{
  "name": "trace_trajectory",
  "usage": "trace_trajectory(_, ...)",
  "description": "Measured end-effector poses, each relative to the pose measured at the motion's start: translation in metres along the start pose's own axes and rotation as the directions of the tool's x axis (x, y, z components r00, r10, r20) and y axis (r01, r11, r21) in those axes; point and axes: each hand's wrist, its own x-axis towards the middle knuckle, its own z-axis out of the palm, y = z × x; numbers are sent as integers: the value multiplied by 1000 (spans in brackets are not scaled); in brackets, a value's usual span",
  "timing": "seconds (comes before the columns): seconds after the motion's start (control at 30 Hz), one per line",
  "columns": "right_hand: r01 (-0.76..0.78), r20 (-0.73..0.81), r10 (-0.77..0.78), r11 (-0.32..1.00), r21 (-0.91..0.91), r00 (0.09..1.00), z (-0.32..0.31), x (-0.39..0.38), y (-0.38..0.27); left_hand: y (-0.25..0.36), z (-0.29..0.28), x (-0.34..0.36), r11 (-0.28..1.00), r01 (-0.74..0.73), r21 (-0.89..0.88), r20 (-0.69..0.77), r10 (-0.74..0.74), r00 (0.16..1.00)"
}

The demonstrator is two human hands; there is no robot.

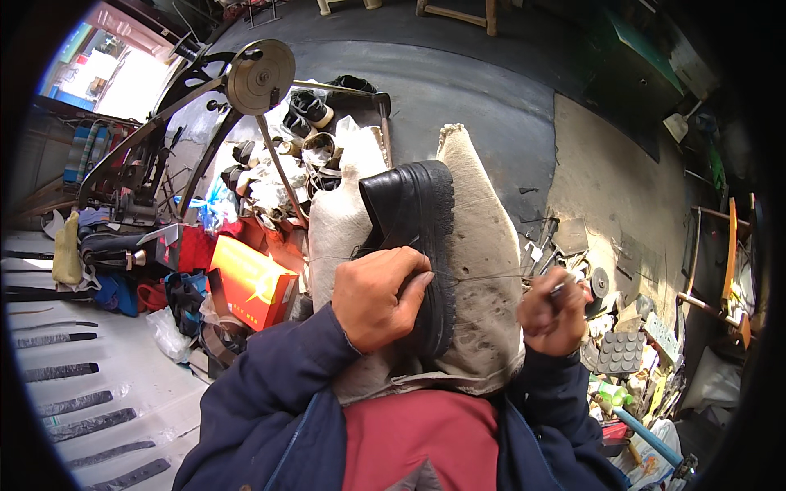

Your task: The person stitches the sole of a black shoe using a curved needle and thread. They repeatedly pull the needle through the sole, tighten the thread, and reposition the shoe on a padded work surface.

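A black leather shoe (413,196) lies on its side across my lap, its thick ridged sole (446,237) facing right. Over the shoe, my left hand (381,295) is closed, thumb and forefinger pinched at the sole's edge around a dark thread (483,278). The thread runs taut to the right. At its other end my right hand (557,309) is closed on it, held off the shoe and slightly blurred. A small shiny metal piece (560,288) shows among its fingers; its kind is unclear. A stained pale cloth (483,327) covers my lap beneath the shoe.
A hand-cranked machine with a round metal wheel (262,78) stands at the far left. Nearby are a pile of shoes (307,110) and an orange box (250,282). Dark strips (61,371) lie at left. Tools and scraps, including a hammer (655,438), crowd the right.
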Motion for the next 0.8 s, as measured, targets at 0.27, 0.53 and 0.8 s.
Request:
trace_trajectory(0.27,-153,-332,-117,713,-684,936,14,-3,11,0,1,4,1000,6,-8,24,-6,1000)
trace_trajectory(0.53,-113,-92,90,264,-958,992,30,2,9,-8,-32,-3,731,446,-517,185,-413,892)
trace_trajectory(0.8,-316,33,347,885,-343,937,40,7,15,-68,-74,18,327,182,-927,25,-430,902)
